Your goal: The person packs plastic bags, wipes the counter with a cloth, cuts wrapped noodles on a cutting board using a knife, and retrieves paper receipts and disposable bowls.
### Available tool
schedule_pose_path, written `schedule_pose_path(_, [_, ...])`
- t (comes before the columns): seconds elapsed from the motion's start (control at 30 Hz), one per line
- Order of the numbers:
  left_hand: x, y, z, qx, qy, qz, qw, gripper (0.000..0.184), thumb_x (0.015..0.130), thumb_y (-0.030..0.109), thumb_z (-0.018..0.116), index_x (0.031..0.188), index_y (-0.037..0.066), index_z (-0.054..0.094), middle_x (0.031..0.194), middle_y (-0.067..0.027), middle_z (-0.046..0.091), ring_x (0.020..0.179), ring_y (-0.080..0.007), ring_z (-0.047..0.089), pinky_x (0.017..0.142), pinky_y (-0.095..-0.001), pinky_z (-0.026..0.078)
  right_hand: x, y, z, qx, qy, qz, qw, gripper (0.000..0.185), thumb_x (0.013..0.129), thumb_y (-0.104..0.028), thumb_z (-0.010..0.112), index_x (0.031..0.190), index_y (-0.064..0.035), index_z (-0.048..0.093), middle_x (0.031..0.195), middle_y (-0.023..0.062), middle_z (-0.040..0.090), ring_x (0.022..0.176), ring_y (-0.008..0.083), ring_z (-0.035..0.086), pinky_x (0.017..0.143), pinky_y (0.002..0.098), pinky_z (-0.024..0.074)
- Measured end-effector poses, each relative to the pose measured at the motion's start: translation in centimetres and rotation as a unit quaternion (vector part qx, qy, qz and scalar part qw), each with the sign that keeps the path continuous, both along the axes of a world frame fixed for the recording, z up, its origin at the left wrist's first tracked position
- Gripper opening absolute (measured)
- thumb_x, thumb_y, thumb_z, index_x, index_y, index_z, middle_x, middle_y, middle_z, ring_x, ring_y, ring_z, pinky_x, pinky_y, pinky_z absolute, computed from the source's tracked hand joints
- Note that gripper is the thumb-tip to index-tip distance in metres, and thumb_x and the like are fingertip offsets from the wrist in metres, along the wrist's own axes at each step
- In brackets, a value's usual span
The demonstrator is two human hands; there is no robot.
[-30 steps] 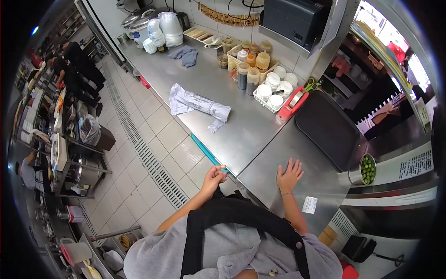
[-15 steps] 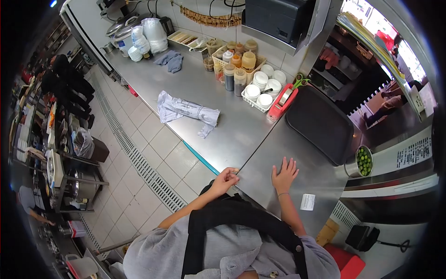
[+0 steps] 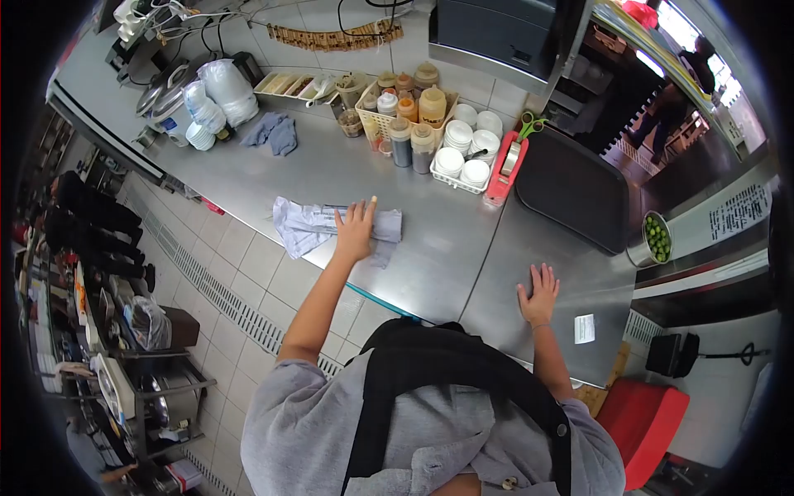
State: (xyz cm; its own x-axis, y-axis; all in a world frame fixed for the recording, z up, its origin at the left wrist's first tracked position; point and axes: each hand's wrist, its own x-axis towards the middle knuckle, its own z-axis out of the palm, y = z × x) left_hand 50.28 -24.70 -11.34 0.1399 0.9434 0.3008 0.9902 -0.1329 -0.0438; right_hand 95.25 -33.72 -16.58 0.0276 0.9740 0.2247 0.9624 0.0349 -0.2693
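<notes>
My left hand lies over the middle of a rolled white printed bundle on the steel counter, its fingers spread. One fingertip has a tan covering. My right hand rests flat on the counter with fingers apart and holds nothing. Just right of it lies a small white label. Beyond my right hand is a black tray, with a red tape dispenser along its left side.
White sauce cups and squeeze bottles stand at the back. A blue cloth lies farther left. A metal pot of green limes stands right. People in black are across the aisle; a red seat is lower right.
My left hand has moved from the counter's front edge forward and left onto the white bundle, and its fingers have spread. My body has shifted closer to the counter; my right hand stays flat.
</notes>
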Motion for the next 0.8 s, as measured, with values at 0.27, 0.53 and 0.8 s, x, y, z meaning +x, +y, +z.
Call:
schedule_pose_path(0.27, [-6.1, 7.3, 0.6, -0.256, 0.048, -0.067, 0.963, 0.093, 0.060, 0.012, 0.073, 0.139, 0.015, 0.024, 0.119, -0.0068, 0.051, 0.114, -0.0253, 0.046, 0.101, -0.0569, 0.025, -1.1, -1.4, -2.4, 0.025, -0.016, -0.166, 0.986, 0.058, 0.078, -0.041, 0.058, 0.129, -0.0154, 0.043, 0.135, 0.0158, 0.036, 0.128, 0.0311, 0.029, 0.104, 0.0538, 0.0164])
schedule_pose_path(0.53, [-12.4, 8.8, -3.2, 0.049, -0.189, 0.170, 0.966, 0.074, 0.069, 0.019, 0.063, 0.135, 0.007, 0.031, 0.135, -0.0194, 0.033, 0.126, -0.0337, 0.030, 0.100, -0.0598, 0.020, 1.9, -3.5, -3.1, 0.029, -0.182, -0.664, 0.725, 0.069, 0.081, -0.056, 0.044, 0.130, -0.0079, 0.037, 0.132, 0.0180, 0.036, 0.124, 0.0341, 0.033, 0.095, 0.0618, 0.0226])
schedule_pose_path(0.8, [-10.2, 2.0, -7.2, -0.011, -0.216, 0.604, 0.767, 0.083, 0.081, 0.047, 0.052, 0.141, 0.005, 0.013, 0.144, -0.0159, 0.019, 0.127, -0.0395, 0.026, 0.099, -0.0491, 0.031, 2.6, -5.0, -4.4, -0.148, 0.036, -0.800, 0.580, 0.090, 0.082, -0.064, 0.030, 0.136, 0.0072, 0.022, 0.136, 0.0332, 0.025, 0.128, 0.0461, 0.021, 0.105, 0.0523, 0.0096])
